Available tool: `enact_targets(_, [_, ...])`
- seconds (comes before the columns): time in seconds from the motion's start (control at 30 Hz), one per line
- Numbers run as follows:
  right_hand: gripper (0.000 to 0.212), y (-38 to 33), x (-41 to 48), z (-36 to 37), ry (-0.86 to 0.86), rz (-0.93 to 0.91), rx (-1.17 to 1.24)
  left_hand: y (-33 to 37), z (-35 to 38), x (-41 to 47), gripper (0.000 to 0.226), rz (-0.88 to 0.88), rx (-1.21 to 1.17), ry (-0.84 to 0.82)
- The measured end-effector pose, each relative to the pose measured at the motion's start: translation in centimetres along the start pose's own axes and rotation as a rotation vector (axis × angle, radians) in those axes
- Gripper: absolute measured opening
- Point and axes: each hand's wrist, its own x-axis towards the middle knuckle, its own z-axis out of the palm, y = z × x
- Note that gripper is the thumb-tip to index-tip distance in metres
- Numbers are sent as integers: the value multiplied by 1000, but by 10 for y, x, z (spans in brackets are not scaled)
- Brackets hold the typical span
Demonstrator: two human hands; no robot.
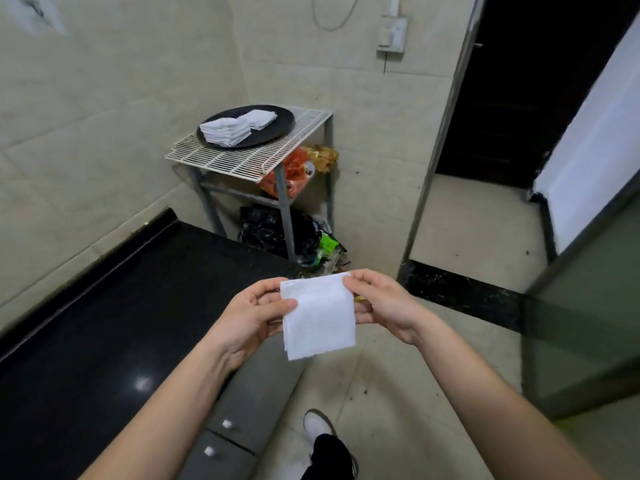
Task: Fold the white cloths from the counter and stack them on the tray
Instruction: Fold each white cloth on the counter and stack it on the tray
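Observation:
A folded white cloth [320, 317] hangs in the air in front of me, past the end of the black counter [104, 323]. My left hand [252, 317] pinches its upper left corner, thumb on the front. My right hand [377, 304] pinches the upper right corner. Farther off, a round black tray [273, 133] sits on a white wire rack [242, 157]. On the tray lie two piles of folded white cloths [228, 131], touching each other.
Plastic bags and rubbish [277, 230] fill the space under the rack. An open doorway [485, 202] with a metal frame is at the right, a glass panel [588, 306] nearer. Grey drawers [242, 410] sit below the counter. My shoe [317, 424] is on the tiled floor.

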Motion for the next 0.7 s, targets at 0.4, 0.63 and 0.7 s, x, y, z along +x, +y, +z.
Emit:
enact_targets(0.4, [18, -127, 197, -78, 71, -102, -81, 96, 26, 217, 48, 117, -77, 35])
enact_targets(0.63, [15, -200, 294, -91, 30, -232, -115, 176, 21, 300, 46, 175, -77, 78])
enact_targets(0.7, [14, -215, 327, -91, 12, -247, -135, 192, 15, 325, 43, 212, -68, 146])
